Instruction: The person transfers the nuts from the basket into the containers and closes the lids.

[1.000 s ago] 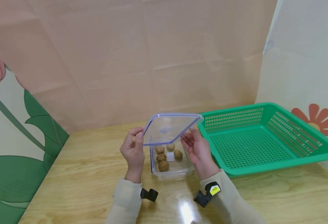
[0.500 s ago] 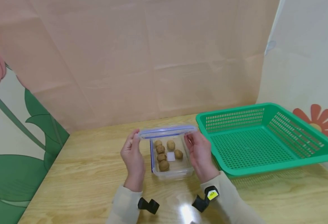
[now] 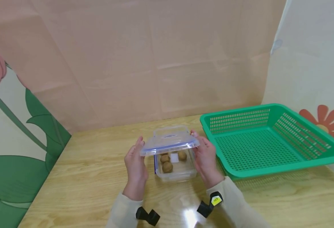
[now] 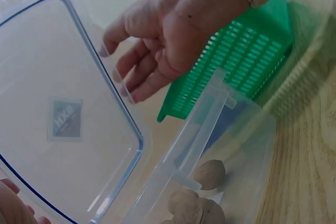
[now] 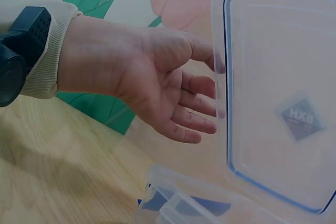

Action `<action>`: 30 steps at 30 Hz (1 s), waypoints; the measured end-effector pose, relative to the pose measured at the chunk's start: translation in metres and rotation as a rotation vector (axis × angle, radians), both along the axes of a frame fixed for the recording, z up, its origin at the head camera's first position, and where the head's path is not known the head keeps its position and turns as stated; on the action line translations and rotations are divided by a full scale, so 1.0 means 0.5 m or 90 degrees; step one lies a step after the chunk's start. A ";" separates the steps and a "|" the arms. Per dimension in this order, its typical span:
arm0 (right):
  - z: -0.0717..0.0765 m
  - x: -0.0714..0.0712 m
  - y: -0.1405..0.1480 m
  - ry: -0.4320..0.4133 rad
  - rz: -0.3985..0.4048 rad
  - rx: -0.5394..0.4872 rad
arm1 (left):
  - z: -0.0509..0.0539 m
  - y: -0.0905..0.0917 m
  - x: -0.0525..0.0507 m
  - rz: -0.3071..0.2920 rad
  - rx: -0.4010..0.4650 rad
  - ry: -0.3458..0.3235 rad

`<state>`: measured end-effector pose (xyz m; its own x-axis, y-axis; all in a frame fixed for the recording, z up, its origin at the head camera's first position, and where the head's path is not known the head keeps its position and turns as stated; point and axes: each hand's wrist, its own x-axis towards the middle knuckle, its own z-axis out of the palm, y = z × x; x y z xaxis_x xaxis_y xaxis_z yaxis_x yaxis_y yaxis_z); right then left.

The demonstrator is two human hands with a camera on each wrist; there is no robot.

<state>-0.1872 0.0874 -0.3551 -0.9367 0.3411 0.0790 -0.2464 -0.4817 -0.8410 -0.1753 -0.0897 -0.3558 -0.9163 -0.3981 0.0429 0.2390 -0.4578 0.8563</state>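
A clear plastic lid (image 3: 170,142) with a blue seal hangs tilted above the rear of a clear food container (image 3: 181,174). My left hand (image 3: 136,166) pinches the lid's left edge between thumb and fingers; in the right wrist view the left hand (image 5: 152,72) shows its curled fingertips at that edge. On the opposite edge my right hand (image 3: 205,156) grips the lid, and the left wrist view shows this right hand (image 4: 168,40) too. Inside the container lie several walnuts (image 3: 167,167) and a white square (image 3: 174,158). The lid covers the walnuts at the back from the head view.
A large green plastic basket (image 3: 258,148) stands right of the container, close to my right hand. Everything rests on a wooden table (image 3: 98,171). Behind it hangs a pinkish sheet (image 3: 155,63), with painted flowers at both sides.
The lid has come down and turned from showing its underside, through edge-on, to showing its top. It hides the rear walnuts, and both hands have kept hold of it.
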 end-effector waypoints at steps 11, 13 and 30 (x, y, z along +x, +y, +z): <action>-0.009 0.013 0.014 -0.051 0.035 0.051 | -0.010 0.001 0.006 -0.028 -0.003 -0.020; -0.007 0.016 0.015 -0.060 0.035 0.049 | -0.012 0.002 0.007 -0.031 -0.001 -0.020; -0.023 0.017 0.034 -0.094 0.103 0.131 | -0.064 0.009 -0.001 -0.013 -0.131 0.016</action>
